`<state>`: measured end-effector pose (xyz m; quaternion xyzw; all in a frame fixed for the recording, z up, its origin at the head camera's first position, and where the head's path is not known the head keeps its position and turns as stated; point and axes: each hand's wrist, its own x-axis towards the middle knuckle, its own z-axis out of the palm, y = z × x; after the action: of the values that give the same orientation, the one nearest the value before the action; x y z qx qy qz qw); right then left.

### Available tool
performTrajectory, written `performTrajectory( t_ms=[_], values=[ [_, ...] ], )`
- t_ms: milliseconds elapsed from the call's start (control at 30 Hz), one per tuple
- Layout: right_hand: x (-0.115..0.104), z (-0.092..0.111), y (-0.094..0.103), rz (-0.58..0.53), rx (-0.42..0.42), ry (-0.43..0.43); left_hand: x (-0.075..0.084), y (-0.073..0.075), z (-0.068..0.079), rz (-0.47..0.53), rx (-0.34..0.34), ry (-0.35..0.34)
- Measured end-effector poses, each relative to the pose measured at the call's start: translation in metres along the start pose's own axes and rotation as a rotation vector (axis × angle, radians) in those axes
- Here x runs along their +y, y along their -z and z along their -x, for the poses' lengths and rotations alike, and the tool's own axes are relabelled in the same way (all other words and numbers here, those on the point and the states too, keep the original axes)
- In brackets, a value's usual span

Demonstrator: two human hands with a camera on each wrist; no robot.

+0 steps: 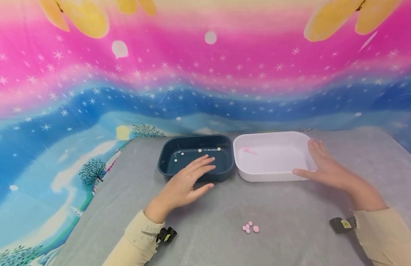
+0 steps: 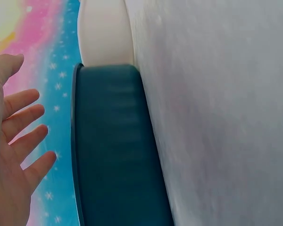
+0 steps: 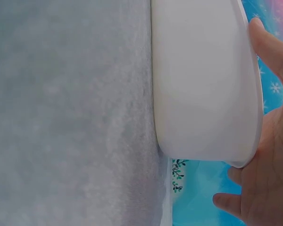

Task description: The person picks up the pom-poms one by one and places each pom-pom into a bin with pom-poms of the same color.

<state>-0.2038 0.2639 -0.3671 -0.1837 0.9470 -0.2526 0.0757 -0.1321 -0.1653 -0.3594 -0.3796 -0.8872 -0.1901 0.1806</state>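
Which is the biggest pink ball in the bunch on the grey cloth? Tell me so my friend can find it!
On the grey cloth, find the white tub that the right hand touches. In the head view, look below its left end for a small bunch of pink balls. The biggest pink ball is the one farthest right, plainly larger than its neighbours.

dark teal tray (image 1: 195, 177), white tray (image 1: 271, 177), pink beads (image 1: 256, 229), snowflake-patterned pink-and-blue backdrop (image 1: 178, 70)

No legible text, brand or number, just unreadable yellow labels (image 1: 346, 224) on the two black wrist cameras (image 1: 336, 225).
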Motion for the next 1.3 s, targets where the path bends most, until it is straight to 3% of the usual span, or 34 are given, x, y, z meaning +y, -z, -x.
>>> performTrajectory(
  t_ms=[333,767,1033,1300],
  values=[
    [-0.004,0.001,0.001,-0.009,-0.002,0.001,0.014,-0.007,-0.006,0.056,-0.034,-0.029],
    [-0.004,0.002,0.0,-0.014,0.003,-0.005,0.053,-0.006,-0.019,0.119,-0.05,-0.213],
    [-0.001,0.002,0.0,-0.006,0.007,0.0,0.072,-0.011,-0.029,0.082,-0.135,-0.267],
    [-0.003,0.001,-0.001,-0.001,0.005,-0.004,0.08,-0.022,-0.037,0.022,-0.249,-0.327]
  ],
)
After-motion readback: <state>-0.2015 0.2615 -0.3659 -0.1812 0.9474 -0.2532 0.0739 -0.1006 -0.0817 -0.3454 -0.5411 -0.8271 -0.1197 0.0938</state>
